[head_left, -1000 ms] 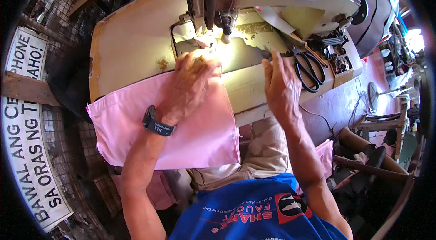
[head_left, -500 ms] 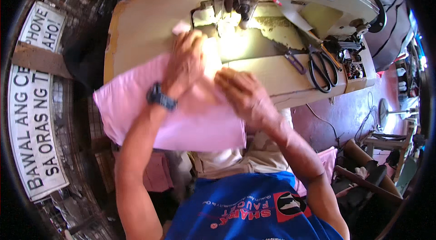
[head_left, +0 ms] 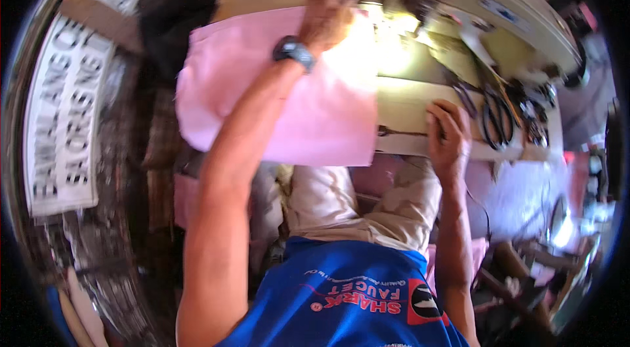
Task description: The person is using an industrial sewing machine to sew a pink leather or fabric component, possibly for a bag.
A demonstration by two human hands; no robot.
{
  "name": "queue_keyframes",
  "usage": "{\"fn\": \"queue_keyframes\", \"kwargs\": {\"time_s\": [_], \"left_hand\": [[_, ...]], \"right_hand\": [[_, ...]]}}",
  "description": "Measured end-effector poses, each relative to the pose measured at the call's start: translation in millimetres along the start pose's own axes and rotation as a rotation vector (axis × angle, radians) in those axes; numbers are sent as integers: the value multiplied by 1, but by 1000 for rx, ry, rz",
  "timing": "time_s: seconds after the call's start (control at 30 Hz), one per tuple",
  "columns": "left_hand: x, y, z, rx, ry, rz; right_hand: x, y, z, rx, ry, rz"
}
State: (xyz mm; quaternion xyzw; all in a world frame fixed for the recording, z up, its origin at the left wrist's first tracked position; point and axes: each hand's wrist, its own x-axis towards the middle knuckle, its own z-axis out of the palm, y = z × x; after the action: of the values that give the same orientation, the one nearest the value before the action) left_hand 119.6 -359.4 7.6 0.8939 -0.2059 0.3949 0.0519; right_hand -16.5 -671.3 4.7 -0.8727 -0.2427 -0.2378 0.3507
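Observation:
A pale pink piece of cloth [head_left: 269, 104] lies spread on the sewing machine table, its near edge hanging over the front. At the cloth's far edge, just left of the lit needle area, is my left hand [head_left: 328, 15]. Its bent fingers are closed on the cloth, though somewhat blurred, and a dark watch sits on that wrist. My right hand [head_left: 449, 140] is apart from the cloth, over the table's front edge to the right. Its fingers are loosely curled and slightly apart, with nothing seen in them. The sewing machine [head_left: 505, 19] stands beyond both hands; blur and glare hide its needle.
Black-handled scissors [head_left: 497, 120] and a small purple-handled tool [head_left: 464, 99] lie on the table's right side, beside small parts [head_left: 535, 110]. A white lettered sign [head_left: 65, 117] hangs at the left. More pink cloth [head_left: 187, 199] is below the table.
My right hand has left the cloth and moved right. My left hand has moved farther away, at the cloth's far edge. The cloth now lies flatter; the whole view has shifted.

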Motion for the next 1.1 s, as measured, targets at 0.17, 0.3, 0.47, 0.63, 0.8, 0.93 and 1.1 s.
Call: {"fn": "queue_keyframes", "kwargs": {"time_s": [0.17, 0.3, 0.47, 0.63, 0.8, 0.93, 1.1], "left_hand": [[-23, 61, -104, -193, 42, -234], [-123, 81, -224, -280, -58, -336], [-300, 32, -350, -101, -315, -1104], [-503, 48, -447, 243, -634, -1600], [-655, 108, -471, 38, -615, -1881], [-642, 117, -426, -17, -879, -1761], [-681, 137, -385, -173, -813, -2133]], "right_hand": [[-11, 5, -3, -119, -9, -48], [-16, 27, 18, -199, -38, -144], [-13, 32, 15, -203, -14, -146], [-9, 45, 14, -244, -34, -174], [-9, 65, 21, -230, -24, -266], [-8, 71, 9, -285, -14, -307], [-9, 65, 13, -284, -15, -269]]}}
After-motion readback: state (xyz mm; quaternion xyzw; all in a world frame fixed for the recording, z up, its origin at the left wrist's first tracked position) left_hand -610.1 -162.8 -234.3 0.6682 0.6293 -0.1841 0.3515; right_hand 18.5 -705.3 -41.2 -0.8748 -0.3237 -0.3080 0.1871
